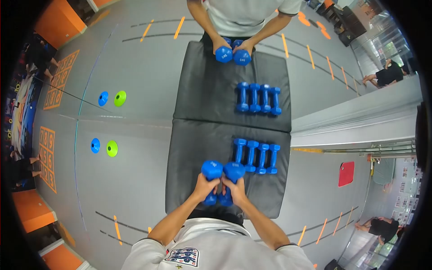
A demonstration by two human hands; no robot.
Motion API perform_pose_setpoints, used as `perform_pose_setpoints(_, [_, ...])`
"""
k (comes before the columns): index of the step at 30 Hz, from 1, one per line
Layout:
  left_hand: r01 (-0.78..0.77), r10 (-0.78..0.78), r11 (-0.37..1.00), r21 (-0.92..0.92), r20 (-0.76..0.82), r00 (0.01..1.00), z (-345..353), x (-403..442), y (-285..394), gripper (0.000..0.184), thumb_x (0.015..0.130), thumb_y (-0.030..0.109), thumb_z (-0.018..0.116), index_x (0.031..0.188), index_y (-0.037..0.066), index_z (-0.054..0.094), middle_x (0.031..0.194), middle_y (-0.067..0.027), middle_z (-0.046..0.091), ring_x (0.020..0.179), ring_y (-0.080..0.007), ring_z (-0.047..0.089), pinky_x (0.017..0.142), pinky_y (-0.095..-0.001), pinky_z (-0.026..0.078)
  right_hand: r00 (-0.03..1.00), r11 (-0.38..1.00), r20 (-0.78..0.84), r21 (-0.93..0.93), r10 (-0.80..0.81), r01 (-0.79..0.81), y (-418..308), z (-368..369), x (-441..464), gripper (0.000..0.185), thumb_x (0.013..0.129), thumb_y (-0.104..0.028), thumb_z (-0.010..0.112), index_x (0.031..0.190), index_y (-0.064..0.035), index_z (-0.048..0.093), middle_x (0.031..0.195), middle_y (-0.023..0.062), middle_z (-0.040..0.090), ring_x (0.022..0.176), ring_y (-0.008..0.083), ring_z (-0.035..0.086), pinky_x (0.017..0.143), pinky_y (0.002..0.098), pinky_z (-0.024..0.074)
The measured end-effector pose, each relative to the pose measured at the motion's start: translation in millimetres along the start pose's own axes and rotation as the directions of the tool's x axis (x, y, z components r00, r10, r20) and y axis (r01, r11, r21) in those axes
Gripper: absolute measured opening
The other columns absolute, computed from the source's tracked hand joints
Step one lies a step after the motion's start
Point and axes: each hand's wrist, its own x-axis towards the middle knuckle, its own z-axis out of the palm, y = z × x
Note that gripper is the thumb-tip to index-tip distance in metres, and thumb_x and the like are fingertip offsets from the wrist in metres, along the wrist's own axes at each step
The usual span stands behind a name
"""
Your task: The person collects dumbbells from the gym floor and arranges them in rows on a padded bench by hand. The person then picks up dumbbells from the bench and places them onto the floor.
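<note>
My left hand [206,186] is closed around the handle of a blue dumbbell [212,169]. Closed likewise around a second blue dumbbell [234,170] is my right hand [234,188]. The two dumbbells are side by side, pointing away from me, above the near end of a black padded mat [191,148]. Whether their lower ends touch the mat I cannot tell. To the right of my right hand, several smaller blue dumbbells [262,158] lie parallel in a row on the mat, smaller toward the right.
What looks like a mirror beyond the mat repeats my hands and the dumbbells. On the grey floor at left are a blue disc cone [95,145] and a green one [112,148]. A red panel [346,174] is at right. A person in dark clothes [382,229] sits farther right.
</note>
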Motion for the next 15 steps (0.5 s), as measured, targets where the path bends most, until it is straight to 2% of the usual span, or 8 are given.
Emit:
perform_pose_setpoints(1, [0.020,-0.019,1.000,0.024,-0.030,0.999,-6.2,17.0,-12.6,0.013,0.074,0.002,0.060,0.086,-0.001,0.063,0.064,-0.0062,0.060,0.050,-0.0136,0.055,0.045,-0.0303,0.044,0.999,0.999,0.008,-0.020,0.032,-0.032,13.0,-5.8,17.2,0.013,0.084,-0.012,0.066,0.087,-0.0017,0.059,0.064,0.0050,0.058,0.049,0.0127,0.053,0.045,0.0272,0.0390])
perform_pose_setpoints(3, [0.019,-0.007,0.992,0.121,-0.096,0.995,-19.6,48.2,-43.0,0.021,0.074,0.003,0.062,0.094,-0.001,0.060,0.068,-0.0067,0.060,0.052,-0.0144,0.056,0.047,-0.0314,0.045,0.995,0.997,-0.063,0.014,0.073,-0.072,47.9,-16.3,53.5,0.012,0.081,-0.009,0.063,0.089,-0.0023,0.057,0.066,0.0048,0.057,0.053,0.0135,0.054,0.049,0.0287,0.0416])
perform_pose_setpoints(5, [0.014,-0.006,0.998,0.064,-0.127,0.992,-28.6,75.1,-64.0,0.030,0.073,0.003,0.062,0.102,-0.001,0.056,0.071,-0.0067,0.058,0.055,-0.0149,0.057,0.049,-0.0315,0.046,0.983,0.987,-0.092,0.057,0.156,-0.151,66.8,-26.5,85.5,0.018,0.078,-0.006,0.062,0.095,-0.0034,0.055,0.069,0.0047,0.056,0.055,0.0146,0.054,0.052,0.0298,0.0431])
perform_pose_setpoints(7, [0.053,-0.047,0.996,0.067,-0.095,0.994,-39.8,98.5,-82.4,0.039,0.073,0.002,0.063,0.110,0.001,0.050,0.076,-0.0062,0.057,0.061,-0.0154,0.058,0.055,-0.0313,0.047,0.983,0.988,-0.104,-0.012,0.154,-0.156,75.0,-33.3,109.0,0.023,0.077,-0.005,0.061,0.098,-0.0049,0.052,0.075,0.0056,0.055,0.062,0.0168,0.056,0.056,0.0302,0.0450])
perform_pose_setpoints(9, [0.022,-0.013,0.995,0.094,-0.099,0.995,-43.2,114.1,-91.7,0.042,0.077,0.002,0.063,0.115,0.002,0.046,0.080,-0.0063,0.057,0.065,-0.0155,0.059,0.059,-0.0315,0.048,0.985,0.987,-0.110,-0.083,0.131,-0.140,83.5,-39.9,130.6,0.029,0.075,-0.004,0.060,0.102,-0.0056,0.050,0.080,0.0060,0.054,0.069,0.0179,0.058,0.061,0.0308,0.0462])
perform_pose_setpoints(11, [0.075,-0.057,0.985,0.157,-0.119,0.991,-44.6,131.9,-94.3,0.042,0.080,0.003,0.063,0.117,0.003,0.044,0.085,-0.0079,0.058,0.074,-0.0175,0.060,0.066,-0.0336,0.049,0.988,0.983,-0.122,-0.142,0.098,-0.115,96.5,-47.8,150.3,0.034,0.074,-0.003,0.060,0.105,-0.0057,0.048,0.083,0.0059,0.053,0.076,0.0179,0.058,0.066,0.0316,0.0468])
perform_pose_setpoints(12, [0.103,-0.081,0.977,0.189,-0.124,0.989,-44.0,139.9,-96.8,0.043,0.081,0.003,0.063,0.119,0.003,0.043,0.088,-0.0087,0.059,0.078,-0.0185,0.061,0.070,-0.0346,0.050,0.975,0.965,-0.152,-0.183,0.162,-0.189,93.8,-49.3,155.3,0.045,0.072,0.001,0.059,0.116,-0.0039,0.047,0.096,0.0094,0.056,0.092,0.0216,0.057,0.081,0.0343,0.0462])
perform_pose_setpoints(15, [0.136,-0.081,0.925,0.354,-0.167,0.983,-41.8,163.1,-99.8,0.040,0.084,0.003,0.062,0.119,0.003,0.042,0.097,-0.0113,0.060,0.091,-0.0220,0.061,0.081,-0.0383,0.049,0.979,0.958,-0.183,-0.252,0.089,-0.134,97.0,-51.0,170.1,0.056,0.072,0.003,0.058,0.126,-0.0024,0.045,0.111,0.0124,0.056,0.106,0.0251,0.054,0.092,0.0358,0.0426])
